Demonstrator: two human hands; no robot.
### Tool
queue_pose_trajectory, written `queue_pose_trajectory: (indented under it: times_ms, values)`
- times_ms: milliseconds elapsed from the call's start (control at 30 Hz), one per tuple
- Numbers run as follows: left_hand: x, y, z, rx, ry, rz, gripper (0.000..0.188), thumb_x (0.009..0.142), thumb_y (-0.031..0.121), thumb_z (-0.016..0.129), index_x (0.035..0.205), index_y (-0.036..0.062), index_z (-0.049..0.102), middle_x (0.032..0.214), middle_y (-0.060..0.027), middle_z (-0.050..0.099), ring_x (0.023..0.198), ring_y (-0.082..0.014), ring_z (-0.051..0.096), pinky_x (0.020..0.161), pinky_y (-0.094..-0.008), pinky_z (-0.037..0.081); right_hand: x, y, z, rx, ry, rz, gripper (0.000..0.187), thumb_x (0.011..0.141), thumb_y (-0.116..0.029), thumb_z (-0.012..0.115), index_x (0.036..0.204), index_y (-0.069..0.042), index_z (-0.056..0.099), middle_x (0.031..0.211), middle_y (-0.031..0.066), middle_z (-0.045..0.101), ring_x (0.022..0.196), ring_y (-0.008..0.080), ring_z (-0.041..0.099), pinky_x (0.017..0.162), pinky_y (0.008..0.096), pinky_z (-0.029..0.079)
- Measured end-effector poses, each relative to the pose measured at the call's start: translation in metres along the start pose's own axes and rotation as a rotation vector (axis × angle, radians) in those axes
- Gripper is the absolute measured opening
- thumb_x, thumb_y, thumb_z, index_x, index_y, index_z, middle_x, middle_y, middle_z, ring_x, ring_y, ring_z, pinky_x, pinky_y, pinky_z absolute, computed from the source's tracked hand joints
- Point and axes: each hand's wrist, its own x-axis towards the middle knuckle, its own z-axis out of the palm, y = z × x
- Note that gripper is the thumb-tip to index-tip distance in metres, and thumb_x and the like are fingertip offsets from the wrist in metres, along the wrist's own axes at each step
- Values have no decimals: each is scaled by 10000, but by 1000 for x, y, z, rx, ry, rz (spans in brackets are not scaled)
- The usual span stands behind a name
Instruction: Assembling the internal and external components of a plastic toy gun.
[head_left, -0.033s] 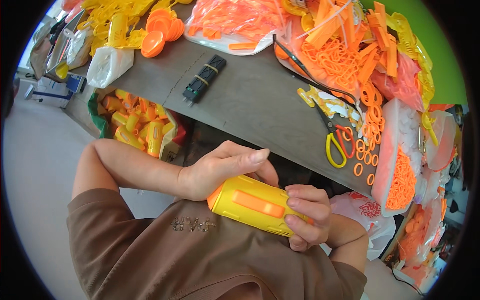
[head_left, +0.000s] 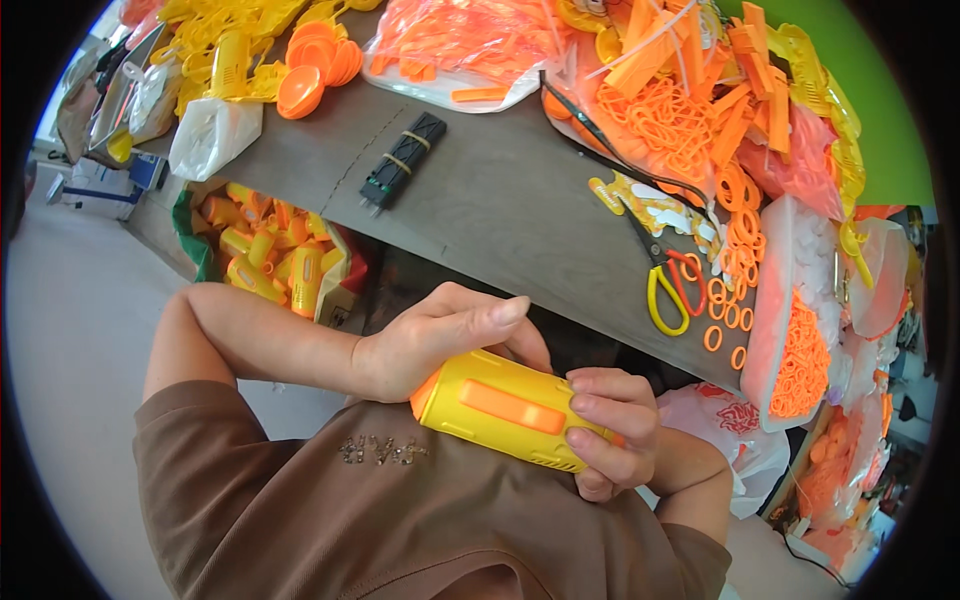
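Observation:
A yellow plastic cylinder (head_left: 500, 408) lies across the front of my chest, slightly tilted down to the right. It has an orange strip along its side and an orange cap at its left end. My left hand (head_left: 445, 335) rests with its palm against that capped end; its thumb is stretched out above and its other fingers curl behind the cylinder, partly hidden. At the opposite end, my right hand (head_left: 617, 430) grips the cylinder, fingers bent over the front. A bit of orange shows between these fingers.
On the grey table (head_left: 480, 190) lie a black part with rubber bands (head_left: 403, 160), scissors (head_left: 665, 275) and orange rings (head_left: 715, 310). A bin of small orange pieces (head_left: 800, 365) stands right. Yellow-orange cylinders (head_left: 265, 250) fill a bag below left. Orange cups (head_left: 300, 92) sit farther back.
The whole view has shifted very slightly, with the table and its things a little further left. My hands and the cylinder keep the same pose.

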Motion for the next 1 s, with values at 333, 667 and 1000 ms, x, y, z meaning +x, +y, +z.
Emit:
queue_pose_trajectory:
  times_ms: [333, 667, 1000]
  values:
    - [37, 10, -16, -267, 164, -172, 649, 968, 523, 340, 977, -66, 613, 913, -113, 644, 832, -163, 614, 773, -289, 497, -1, 21, -2, 80, 107, 305, 308, 884, -204, 415, 1005, 46, 548, 978, 247, 566, 801, 320, 586, 683, 414, 497]
    - [12, 21, 5, -43, 106, -239, 612, 983, 480, 330, 1020, -63, 610, 1022, -155, 643, 956, -201, 616, 866, -321, 486, -1, 2, -7, 89, -24, 240, 331, 855, -269, 535, 1032, 11, 542, 1025, 231, 557, 842, 381, 601, 720, 432, 541]
    - [-19, 12, 7, 93, -38, -2, 484, 1011, 306, 355, 998, -103, 614, 1073, -205, 625, 1020, -239, 591, 918, -341, 443, 15, -18, -5, -24, -173, -56, 205, 850, -220, 500, 971, -76, 582, 1045, 164, 556, 895, 344, 583, 690, 415, 546]
